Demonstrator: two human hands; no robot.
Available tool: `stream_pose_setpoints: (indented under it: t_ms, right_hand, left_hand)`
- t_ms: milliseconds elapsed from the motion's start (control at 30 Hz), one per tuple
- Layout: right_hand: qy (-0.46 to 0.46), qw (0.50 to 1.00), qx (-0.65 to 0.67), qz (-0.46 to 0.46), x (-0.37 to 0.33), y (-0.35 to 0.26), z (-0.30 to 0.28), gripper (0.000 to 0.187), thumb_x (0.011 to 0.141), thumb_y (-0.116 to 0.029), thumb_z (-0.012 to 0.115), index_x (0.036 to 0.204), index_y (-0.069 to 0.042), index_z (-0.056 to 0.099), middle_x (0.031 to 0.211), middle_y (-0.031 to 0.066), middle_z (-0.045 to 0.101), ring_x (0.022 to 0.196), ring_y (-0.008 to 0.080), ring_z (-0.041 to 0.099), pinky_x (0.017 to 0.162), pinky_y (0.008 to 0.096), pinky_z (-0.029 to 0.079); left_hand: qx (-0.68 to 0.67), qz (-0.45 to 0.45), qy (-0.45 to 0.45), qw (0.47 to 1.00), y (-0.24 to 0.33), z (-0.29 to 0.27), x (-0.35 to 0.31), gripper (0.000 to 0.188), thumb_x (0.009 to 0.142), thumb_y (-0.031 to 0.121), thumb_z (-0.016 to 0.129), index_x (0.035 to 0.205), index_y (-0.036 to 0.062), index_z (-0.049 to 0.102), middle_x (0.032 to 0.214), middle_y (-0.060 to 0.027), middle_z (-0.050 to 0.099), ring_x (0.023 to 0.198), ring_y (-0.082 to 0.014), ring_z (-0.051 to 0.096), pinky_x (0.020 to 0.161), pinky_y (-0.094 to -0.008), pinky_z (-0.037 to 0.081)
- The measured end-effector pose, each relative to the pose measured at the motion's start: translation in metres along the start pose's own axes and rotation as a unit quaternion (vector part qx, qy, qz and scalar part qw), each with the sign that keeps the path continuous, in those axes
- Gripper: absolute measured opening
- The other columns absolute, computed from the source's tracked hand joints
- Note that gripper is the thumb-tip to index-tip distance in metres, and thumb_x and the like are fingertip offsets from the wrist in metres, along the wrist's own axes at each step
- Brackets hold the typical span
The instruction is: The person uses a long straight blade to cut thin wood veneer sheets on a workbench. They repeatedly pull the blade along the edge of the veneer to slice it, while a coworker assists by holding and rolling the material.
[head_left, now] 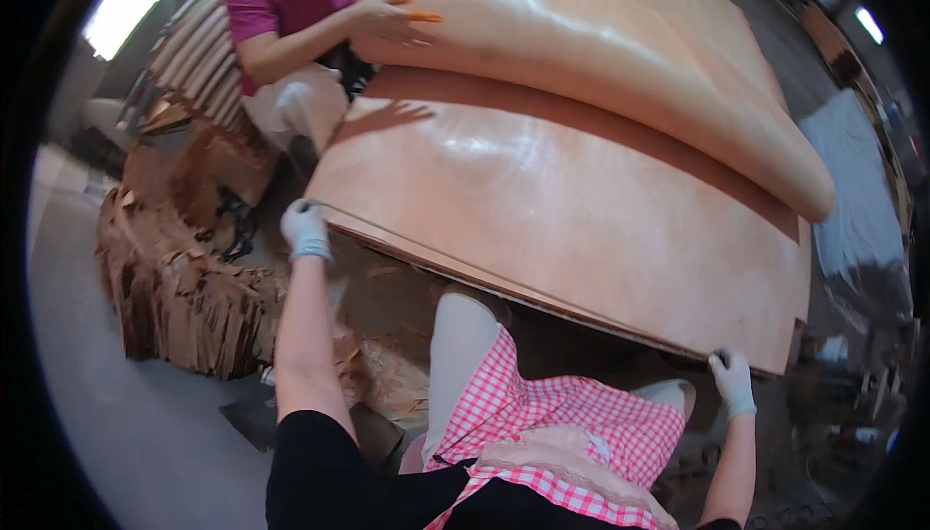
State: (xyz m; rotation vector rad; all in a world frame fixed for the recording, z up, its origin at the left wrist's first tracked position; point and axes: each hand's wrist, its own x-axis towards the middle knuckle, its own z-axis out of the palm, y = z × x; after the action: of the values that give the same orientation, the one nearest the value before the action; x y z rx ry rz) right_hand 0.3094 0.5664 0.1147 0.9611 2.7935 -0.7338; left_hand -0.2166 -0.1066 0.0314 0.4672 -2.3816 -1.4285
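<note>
A wide, thin reddish-tan wood veneer sheet [562, 225] lies flat in front of me, its near edge running down to the right. My left hand [306, 230], in a pale glove, is closed on its near left corner. Far to the right, my right hand [732, 380], also gloved, pinches the same edge near the right corner. Over the far half, another veneer sheet [620, 94] is curled back in a broad roll. A co-worker's hand [392, 21] with orange finger covers rests against the curl's left end. How many layers my fingers hold is hidden.
The co-worker in a magenta top [266, 7] is at the far left. A ragged stack of veneer scraps [194, 297] stands on the floor to my left, with loose pieces near my legs. Clear plastic sheeting [852, 181] hangs beyond the right end.
</note>
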Motion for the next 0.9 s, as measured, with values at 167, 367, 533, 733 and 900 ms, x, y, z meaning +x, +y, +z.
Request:
stream_pose_setpoints:
  t_ms: [167, 367, 533, 733, 900]
  right_hand:
    - [-0.015, 0.996, -0.068, 0.053, 0.041, 0.012, 0.019, 0.044, 0.085, -0.040, 0.073, 0.097, 0.002, 0.074, 0.098, 0.0261, 0.072, 0.096, 0.0417, 0.068, 0.084, 0.0483, 0.053]
    - [-0.047, 0.983, -0.115, 0.137, 0.052, 0.009, 0.019, 0.046, 0.077, -0.046, 0.077, 0.093, -0.003, 0.076, 0.093, 0.0246, 0.072, 0.093, 0.0401, 0.070, 0.086, 0.0474, 0.054]
    - [-0.101, 0.985, -0.066, 0.126, 0.055, 0.002, 0.020, 0.046, 0.079, -0.047, 0.075, 0.096, -0.004, 0.076, 0.098, 0.0229, 0.073, 0.095, 0.0388, 0.070, 0.089, 0.0470, 0.054]
    - [-0.079, 0.992, -0.021, 0.096, 0.049, -0.005, 0.018, 0.037, 0.083, -0.036, 0.068, 0.100, -0.004, 0.076, 0.104, 0.0233, 0.072, 0.100, 0.0396, 0.070, 0.089, 0.0481, 0.055]
    - [-0.039, 0.993, -0.023, 0.107, 0.032, 0.115, -0.036, 0.031, 0.088, -0.030, 0.065, 0.107, -0.008, 0.075, 0.107, 0.0217, 0.072, 0.103, 0.0383, 0.069, 0.091, 0.0475, 0.054]
  left_hand:
    - [0.099, -0.052, -0.052, 0.992, -0.051, -0.002, 0.047, 0.018, 0.085, 0.013, 0.074, 0.100, 0.0037, 0.077, 0.089, -0.0056, 0.074, 0.078, -0.0168, 0.065, 0.076, -0.0335, 0.054]
    - [0.251, 0.039, 0.032, 0.967, 0.036, 0.050, -0.036, 0.053, 0.080, 0.011, 0.066, 0.131, -0.0014, 0.062, 0.124, -0.0261, 0.067, 0.117, -0.0382, 0.064, 0.100, -0.0449, 0.051]
    - [0.256, 0.255, -0.364, 0.859, 0.156, 0.169, -0.297, 0.037, 0.087, 0.013, 0.063, 0.120, -0.0045, 0.060, 0.122, -0.0297, 0.060, 0.114, -0.0396, 0.059, 0.102, -0.0490, 0.045]
    - [0.261, 0.518, -0.459, 0.673, 0.190, 0.245, -0.509, 0.080, 0.093, 0.041, 0.062, 0.152, -0.0055, 0.036, 0.160, -0.0297, 0.032, 0.150, -0.0437, 0.026, 0.124, -0.0552, 0.016]
    - [0.248, 0.512, -0.459, 0.682, 0.182, 0.247, -0.499, 0.082, 0.091, 0.040, 0.064, 0.153, -0.0050, 0.035, 0.161, -0.0289, 0.030, 0.151, -0.0433, 0.026, 0.124, -0.0542, 0.016]
